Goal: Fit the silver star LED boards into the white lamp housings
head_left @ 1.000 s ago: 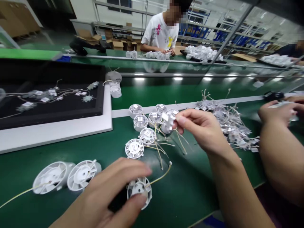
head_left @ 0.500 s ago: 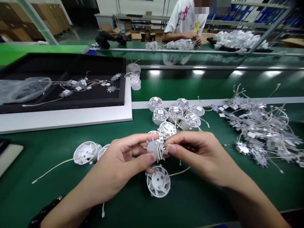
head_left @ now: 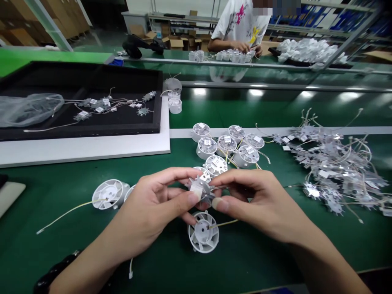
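My left hand (head_left: 162,204) pinches a small grey star-shaped metal plate (head_left: 206,192) with a white label under the thumb. My right hand (head_left: 251,200) has its thumb and fingertips closed at the plate's right side, where a thin wire shows; the exact grip is partly hidden. Just below the hands, a round white plastic fan housing (head_left: 203,234) lies with its ribbed face up and a yellowish wire running right. Another white housing (head_left: 108,195) rests on its side left of my left hand, partly covering one more behind.
Several labelled round housings (head_left: 227,143) stand beyond my hands. A tangled pile of star-shaped plates with wires (head_left: 333,163) lies right. At left, a black tray (head_left: 128,126) holds plates and a plastic bag (head_left: 29,110). A person (head_left: 239,28) works across the bench.
The star-shaped plate has been turned in my fingers, so its white label now shows. My right fingertips have shifted slightly along its edge. The view has moved a little.
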Motion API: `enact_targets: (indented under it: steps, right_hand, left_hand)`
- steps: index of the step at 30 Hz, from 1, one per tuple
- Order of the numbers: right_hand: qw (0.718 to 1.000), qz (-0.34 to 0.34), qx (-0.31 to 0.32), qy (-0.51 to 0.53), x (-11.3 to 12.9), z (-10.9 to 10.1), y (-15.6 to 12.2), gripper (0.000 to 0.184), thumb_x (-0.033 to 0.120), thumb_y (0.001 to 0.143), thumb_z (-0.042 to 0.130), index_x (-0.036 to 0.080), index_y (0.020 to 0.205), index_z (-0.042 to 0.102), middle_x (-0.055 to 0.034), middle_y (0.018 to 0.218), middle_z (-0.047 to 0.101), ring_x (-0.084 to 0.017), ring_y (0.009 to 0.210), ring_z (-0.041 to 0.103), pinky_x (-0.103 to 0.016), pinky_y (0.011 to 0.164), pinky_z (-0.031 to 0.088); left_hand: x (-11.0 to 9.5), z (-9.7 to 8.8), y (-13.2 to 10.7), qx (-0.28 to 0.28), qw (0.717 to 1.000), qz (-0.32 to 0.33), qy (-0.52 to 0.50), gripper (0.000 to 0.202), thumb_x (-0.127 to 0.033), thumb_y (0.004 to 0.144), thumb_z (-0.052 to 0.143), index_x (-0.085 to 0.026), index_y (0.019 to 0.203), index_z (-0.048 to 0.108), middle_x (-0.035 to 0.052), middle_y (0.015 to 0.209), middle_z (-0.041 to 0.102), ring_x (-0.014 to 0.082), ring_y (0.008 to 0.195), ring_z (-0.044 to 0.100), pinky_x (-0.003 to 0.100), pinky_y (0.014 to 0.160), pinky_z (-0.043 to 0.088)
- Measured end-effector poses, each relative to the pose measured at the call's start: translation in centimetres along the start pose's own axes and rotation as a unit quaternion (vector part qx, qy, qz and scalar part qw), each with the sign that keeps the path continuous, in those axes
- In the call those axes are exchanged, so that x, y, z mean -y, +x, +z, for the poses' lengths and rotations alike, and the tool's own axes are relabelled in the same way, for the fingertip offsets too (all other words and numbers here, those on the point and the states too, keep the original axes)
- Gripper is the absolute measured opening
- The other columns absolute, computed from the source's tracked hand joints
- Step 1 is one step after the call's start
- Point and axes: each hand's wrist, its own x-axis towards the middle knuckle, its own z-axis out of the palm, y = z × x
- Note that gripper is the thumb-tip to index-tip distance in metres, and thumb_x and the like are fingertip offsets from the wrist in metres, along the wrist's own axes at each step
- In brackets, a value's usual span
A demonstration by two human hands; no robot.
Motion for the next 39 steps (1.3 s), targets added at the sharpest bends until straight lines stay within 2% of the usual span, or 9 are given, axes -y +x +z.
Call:
enact_targets:
  steps: [6, 9, 16, 21, 23, 26, 29, 34, 39]
  right_hand:
    - [1.0, -0.012, 0.02, 0.015, 0.0, 0.0, -0.1, 0.012, 0.028, 0.091, 0.07, 0.023, 0.087, 0.079, 0.0013, 0.079, 0.076, -0.011, 0.066, 0.065, -0.018, 0.056, 0.047]
    - [0.999, -0.04, 0.017, -0.009, 0.0, -0.1, -0.1, 0.017, 0.028, 0.095, 0.065, 0.022, 0.087, 0.079, 0.001, 0.082, 0.078, -0.012, 0.072, 0.07, -0.018, 0.062, 0.051]
    - [0.998, -0.044, 0.005, -0.048, 0.1, -0.1, -0.2, 0.017, 0.03, 0.095, 0.065, 0.024, 0.085, 0.076, 0.0041, 0.08, 0.076, -0.009, 0.066, 0.065, -0.017, 0.057, 0.046]
    - [0.993, -0.055, 0.002, -0.103, 0.3, -0.3, -0.3, 0.018, 0.026, 0.094, 0.065, 0.02, 0.078, 0.071, 0.0053, 0.069, 0.069, -0.006, 0.062, 0.058, -0.017, 0.056, 0.041]
    - [0.991, -0.056, 0.009, -0.125, 0.4, -0.5, -0.3, 0.021, 0.026, 0.094, 0.065, 0.019, 0.075, 0.069, 0.005, 0.066, 0.065, -0.006, 0.059, 0.054, -0.018, 0.055, 0.038]
    - [0.989, -0.042, 0.033, -0.139, 0.4, -0.8, -0.5, 0.024, 0.029, 0.097, 0.062, 0.018, 0.076, 0.069, 0.0042, 0.065, 0.063, -0.007, 0.058, 0.051, -0.02, 0.054, 0.037]
    - [0.987, 0.0, 0.074, -0.141, 0.5, -1.0, -0.7, 0.027, 0.035, 0.097, 0.06, 0.019, 0.077, 0.068, 0.0038, 0.065, 0.062, -0.008, 0.058, 0.05, -0.021, 0.053, 0.036]
    - [0.978, 0.047, 0.143, -0.147, 0.5, -1.1, -0.8, 0.03, 0.039, 0.097, 0.061, 0.02, 0.074, 0.068, 0.004, 0.066, 0.064, -0.009, 0.061, 0.053, -0.023, 0.053, 0.034]
    - [0.966, 0.047, 0.173, -0.184, 0.2, -1.0, -0.6, 0.029, 0.041, 0.097, 0.061, 0.022, 0.078, 0.071, 0.0039, 0.074, 0.068, -0.01, 0.07, 0.059, -0.025, 0.06, 0.035]
  left_hand:
    - [-0.1, 0.2, -0.2, -0.02, 1.0, -0.002, -0.001, 0.022, -0.025, 0.082, 0.082, -0.02, 0.098, 0.068, -0.004, 0.078, 0.077, 0.0073, 0.06, 0.072, 0.01, 0.061, 0.06]
    - [-0.1, 0.3, -0.1, -0.016, 1.0, -0.004, -0.006, 0.023, -0.025, 0.081, 0.083, -0.02, 0.095, 0.066, -0.0043, 0.078, 0.076, 0.0072, 0.058, 0.072, 0.009, 0.06, 0.058]
    - [0.4, 0.2, 0.1, -0.037, 0.998, 0.015, 0.047, 0.034, -0.028, 0.082, 0.082, -0.03, 0.112, 0.067, -0.0044, 0.102, 0.072, 0.0124, 0.067, 0.075, 0.018, 0.061, 0.063]
    - [0.7, 0.4, -0.2, -0.034, 0.987, 0.044, 0.153, 0.03, -0.035, 0.088, 0.075, -0.034, 0.117, 0.069, -0.0052, 0.097, 0.073, 0.006, 0.067, 0.07, 0.012, 0.065, 0.058]
    - [0.7, 0.3, -0.5, -0.021, 0.964, 0.094, 0.248, 0.033, -0.033, 0.09, 0.072, -0.036, 0.123, 0.067, -0.0052, 0.1, 0.071, 0.0071, 0.075, 0.068, 0.012, 0.068, 0.056]
    - [0.8, -0.2, -1.0, 0.008, 0.884, 0.187, 0.429, 0.045, -0.023, 0.094, 0.066, -0.037, 0.136, 0.056, -0.0038, 0.103, 0.065, 0.008, 0.081, 0.063, 0.015, 0.072, 0.05]
    - [0.8, -0.7, -1.4, 0.046, 0.814, 0.218, 0.537, 0.047, -0.02, 0.1, 0.056, -0.032, 0.144, 0.045, 0.0003, 0.109, 0.061, 0.0108, 0.085, 0.061, 0.02, 0.073, 0.047]
    - [0.5, -1.2, -1.6, 0.099, 0.774, 0.222, 0.584, 0.046, -0.029, 0.097, 0.063, -0.029, 0.139, 0.045, -0.001, 0.102, 0.061, 0.0141, 0.083, 0.062, 0.024, 0.067, 0.044]
    - [0.3, -0.9, -1.4, 0.102, 0.739, 0.225, 0.626, 0.045, -0.03, 0.085, 0.078, -0.024, 0.124, 0.055, -0.0009, 0.099, 0.063, 0.0187, 0.084, 0.062, 0.03, 0.066, 0.042]
